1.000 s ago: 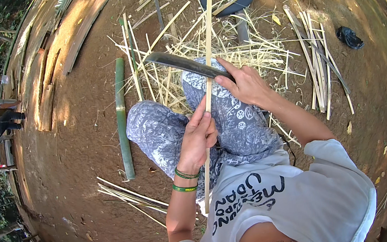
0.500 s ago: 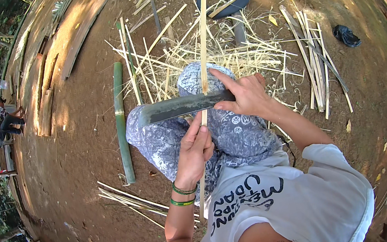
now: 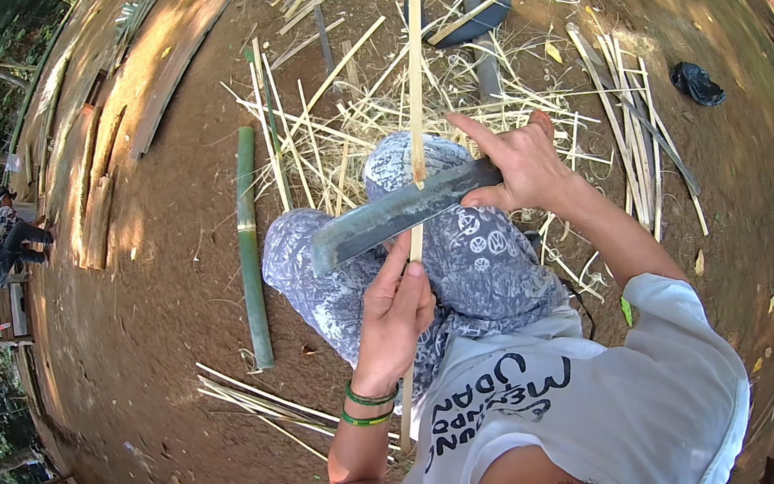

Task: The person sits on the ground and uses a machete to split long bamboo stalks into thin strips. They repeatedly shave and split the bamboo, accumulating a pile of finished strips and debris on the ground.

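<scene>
Two bare hands are at work above a pair of grey patterned trousers [image 3: 305, 265], bent at the knees. Directly over these trousers is a pale strip [image 3: 416, 75], long and narrow; its long axis runs away from the wearer, leaning a little to the right at the far end, which reaches past the knees to the upper edge of the view, while the near end lies back beside the white shirt [image 3: 573, 395]. The left hand [image 3: 393, 312] pinches the strip between thumb and forefinger above the lap. The right hand [image 3: 525, 167] grasps one end of a broad dark knife [image 3: 384, 222] with its forefinger stretched forward; the blade lies across the strip above the knees, its tip pointing left and slightly back toward the wearer. Whether the blade touches the left forefinger, I cannot tell. Beyond the trousers spread loose shavings [image 3: 526, 98], with a dark ring [image 3: 465, 30] farther out. Left of the trousers a green pole [image 3: 251, 243] lies roughly lengthwise, and nearer the wearer on that side are some thin sticks [image 3: 259, 394]. Well to their right lie a loose bundle of slats [image 3: 629, 122] and a black bag [image 3: 697, 83].
</scene>
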### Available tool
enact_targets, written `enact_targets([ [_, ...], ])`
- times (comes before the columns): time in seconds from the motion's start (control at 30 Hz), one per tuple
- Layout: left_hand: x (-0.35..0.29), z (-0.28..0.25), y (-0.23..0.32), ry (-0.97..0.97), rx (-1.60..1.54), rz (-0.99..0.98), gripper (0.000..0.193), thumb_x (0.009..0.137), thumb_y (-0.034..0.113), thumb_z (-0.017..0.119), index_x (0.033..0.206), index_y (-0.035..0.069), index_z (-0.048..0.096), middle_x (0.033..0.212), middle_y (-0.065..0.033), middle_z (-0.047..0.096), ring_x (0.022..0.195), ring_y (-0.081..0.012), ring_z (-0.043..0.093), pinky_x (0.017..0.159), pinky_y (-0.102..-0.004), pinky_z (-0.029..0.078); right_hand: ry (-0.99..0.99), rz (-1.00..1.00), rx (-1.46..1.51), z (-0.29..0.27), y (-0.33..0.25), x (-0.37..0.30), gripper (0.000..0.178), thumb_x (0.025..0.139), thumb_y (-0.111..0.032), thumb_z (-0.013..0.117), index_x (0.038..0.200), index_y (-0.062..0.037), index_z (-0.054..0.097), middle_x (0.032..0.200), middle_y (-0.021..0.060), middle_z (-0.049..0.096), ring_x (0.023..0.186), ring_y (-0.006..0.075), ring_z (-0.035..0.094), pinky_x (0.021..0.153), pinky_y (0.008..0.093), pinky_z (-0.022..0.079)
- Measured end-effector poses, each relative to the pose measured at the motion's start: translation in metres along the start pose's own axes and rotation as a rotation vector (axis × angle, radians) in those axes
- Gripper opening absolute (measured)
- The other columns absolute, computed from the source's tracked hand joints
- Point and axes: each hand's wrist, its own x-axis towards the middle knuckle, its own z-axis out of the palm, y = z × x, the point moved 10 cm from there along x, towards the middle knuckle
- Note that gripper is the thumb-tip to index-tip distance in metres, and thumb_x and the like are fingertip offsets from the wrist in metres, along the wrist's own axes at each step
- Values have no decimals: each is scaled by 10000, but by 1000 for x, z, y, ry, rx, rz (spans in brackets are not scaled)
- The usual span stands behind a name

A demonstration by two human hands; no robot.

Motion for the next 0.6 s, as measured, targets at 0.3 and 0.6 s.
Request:
enact_targets([
  [0.3,-56,-47,-10,130,-32,-14,499,1066,96,400,1556,124,315,660,63,300,526,-35,270,462,-199,240,601,709,21,-114,244,-50,678,987,-578,489,1310,12,571,580,33,559,537,141,559,494,356,440],
  [0.6,-136,-187,3,965,187,349,336,1083,223,425,1310,35,586,674,77,352,552,-10,297,465,-187,241,357,743,1095,-19,71,-50,579,1056,-376,449,1454,43,406,551,-17,425,450,62,417,423,238,350],
])
